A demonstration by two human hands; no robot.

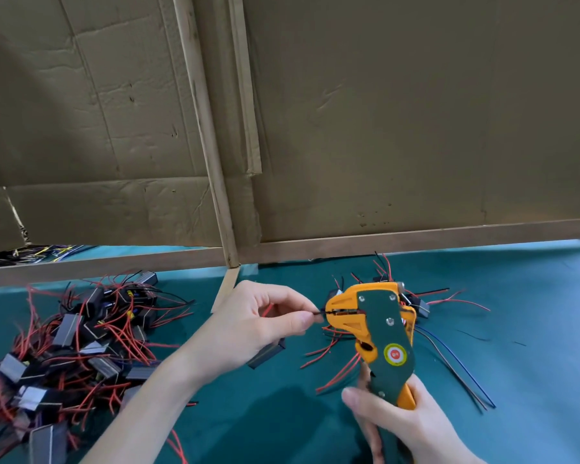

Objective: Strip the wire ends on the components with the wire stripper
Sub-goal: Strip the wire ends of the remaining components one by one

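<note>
My right hand (406, 426) grips the handles of an orange and dark green wire stripper (379, 333), its jaws pointing left. My left hand (258, 323) pinches a thin black wire (318, 312) between thumb and forefinger, and the wire's end sits in the stripper's jaws. A red wire shows inside the left palm. The dark grey block component (268, 354) on these wires hangs under the left hand, partly hidden by it.
A big heap of grey components with red and black wires (77, 343) lies on the green cloth at the left. A smaller group (416, 303) lies behind the stripper, with loose blue and black wires (456, 366) to its right. Cardboard panels in wooden frames (382, 128) stand along the back.
</note>
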